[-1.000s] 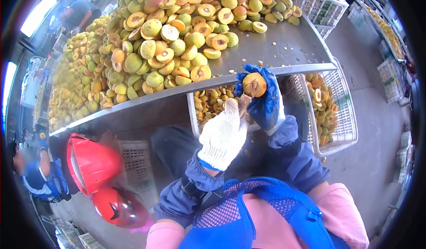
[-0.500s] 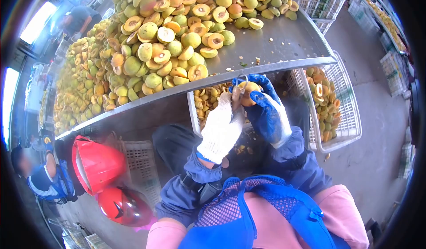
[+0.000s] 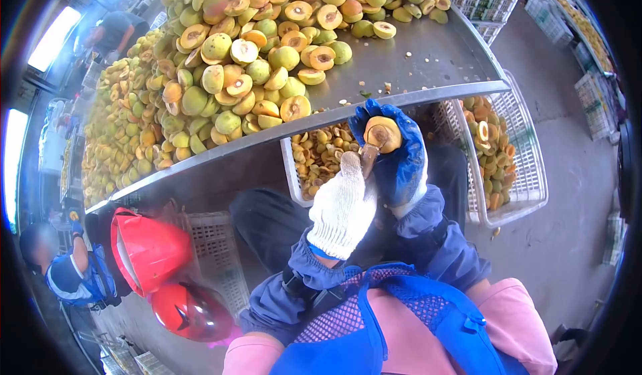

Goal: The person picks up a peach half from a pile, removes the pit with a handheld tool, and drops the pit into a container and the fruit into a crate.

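A halved fruit rests in my right hand, which wears a blue-coated glove with its fingers curled round the back of the fruit. My left hand, in a white knitted glove, is closed on a small tool whose tip meets the lower edge of the fruit. Both hands are just below the metal table's front edge. Beneath them stands a crate of small fruit pieces. Many halved fruits are heaped on the table.
At the right is a white crate with fruit halves. Stacked crates stand behind the table. A red bag, a red helmet and an empty-looking crate are at the lower left. A co-worker is at the far left.
My right hand has turned and opened out, so the fruit's cut face shows. My left hand has shifted slightly down and right, with the tool now visible against the fruit.
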Tool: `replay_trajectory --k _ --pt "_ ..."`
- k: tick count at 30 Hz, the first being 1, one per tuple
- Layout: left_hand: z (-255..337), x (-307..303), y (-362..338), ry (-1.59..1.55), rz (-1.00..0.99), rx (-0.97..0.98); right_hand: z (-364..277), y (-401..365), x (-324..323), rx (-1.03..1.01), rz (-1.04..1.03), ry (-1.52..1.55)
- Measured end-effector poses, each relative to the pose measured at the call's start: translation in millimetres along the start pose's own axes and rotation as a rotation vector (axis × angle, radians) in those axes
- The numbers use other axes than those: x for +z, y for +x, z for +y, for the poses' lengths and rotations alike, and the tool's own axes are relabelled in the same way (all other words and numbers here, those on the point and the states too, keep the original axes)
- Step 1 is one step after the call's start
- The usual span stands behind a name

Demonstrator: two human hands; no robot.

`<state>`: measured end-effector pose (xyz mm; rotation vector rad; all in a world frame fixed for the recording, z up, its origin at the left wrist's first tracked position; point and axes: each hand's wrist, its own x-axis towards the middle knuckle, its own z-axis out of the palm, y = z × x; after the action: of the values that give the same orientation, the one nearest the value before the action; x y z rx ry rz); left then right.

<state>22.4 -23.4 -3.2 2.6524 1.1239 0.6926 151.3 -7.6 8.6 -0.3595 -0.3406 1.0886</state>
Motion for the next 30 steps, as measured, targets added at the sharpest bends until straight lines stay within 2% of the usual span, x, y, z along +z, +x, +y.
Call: replay_trajectory --k 2,3,5,8,10,13,16,17,19,22,25,26,28,30 --pt "8.1 -7.3 7.1 -0.067 -0.035 -0.113 -2.2 -0.8 0.8 0.057 -0.016 0.072" --pt "11.2 -9.2 9.8 -0.109 -0.046 -0.180 -3.7 -0.9 3.4 0.035 -0.018 -0.033" --pt "10.1 -9.5 10.9 -0.095 -0.088 -0.184 -3.5 -1.0 6.8 -0.001 -0.024 -0.175" --pt "5.3 -13.1 9.9 -0.021 -0.143 -0.042 3.3 -2.6 2.9 -0.033 -0.043 -0.150" --pt "0.4 -10.6 8.8 0.009 -0.146 0.041 4.9 -3.7 1.0 -0.067 -0.058 -0.296" --pt "-9.3 -0.8 3.5 -0.011 -0.106 0.067 4.8 -4.5 -1.2 -0.083 -0.075 -0.462" --pt "-9.6 -5.5 8.5 -0.075 -0.103 0.003 9.3 -0.1 -5.8 -0.027 -0.052 -0.387" --pt "-5.4 -9.7 9.7 -0.118 -0.152 -0.079 11.6 -0.8 -3.3 -0.027 -0.042 -0.339" --pt "-6.7 -12.5 8.9 -0.122 -0.232 -0.084 10.7 -2.6 9.1 0.002 0.020 -0.280" --pt "-12.2 -14.2 6.8 -0.073 -0.253 0.068 1.8 -6.0 24.3 0.048 0.089 -0.256" --pt "0.3 -24.3 12.3 -0.197 -0.233 0.066 5.7 -7.8 1.3 -0.003 0.001 -0.294" --pt "-0.8 -31.4 15.7 -0.259 -0.289 0.056 5.7 -7.3 2.1 -0.028 -0.020 -0.337" --pt "-0.8 -34.0 10.9 -0.261 -0.328 0.068 6.3 -10.7 2.1 -0.066 -0.056 -0.425" --pt "-4.8 -26.3 5.3 -0.157 -0.267 0.134 5.5 -8.4 4.7 -0.011 -0.031 -0.435"
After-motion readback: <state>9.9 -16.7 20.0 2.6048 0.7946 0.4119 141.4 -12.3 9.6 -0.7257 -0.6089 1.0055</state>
